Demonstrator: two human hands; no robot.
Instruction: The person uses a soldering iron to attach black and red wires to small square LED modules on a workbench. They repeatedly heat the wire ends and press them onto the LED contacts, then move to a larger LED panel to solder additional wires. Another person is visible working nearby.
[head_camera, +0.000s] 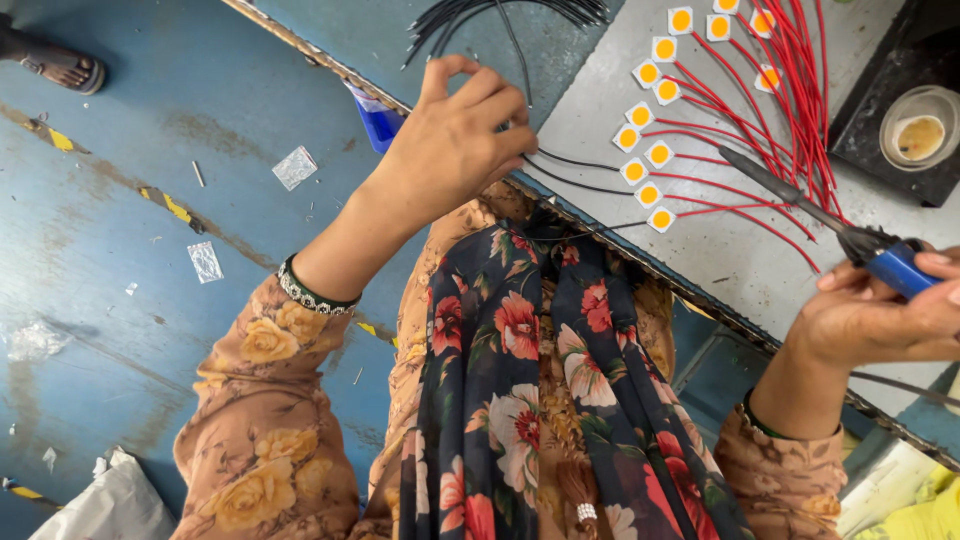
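Right hand is clamped on a blue-handled soldering iron, tip slanting up-left over the red wires. Left hand pinches black wires; small blue packet just beside it.

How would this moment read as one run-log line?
left hand: pinches black wire | right hand: holds soldering iron | tip: over red wires | board: yellow LED chips

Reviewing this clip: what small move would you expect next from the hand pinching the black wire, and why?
Probably the left hand draws the black wire across to the nearest yellow chip, to meet the soldering iron in the right hand. The chips in the row carry red wires, the black wire's end lies just short of the chip, and the iron's tip hovers beside that row.
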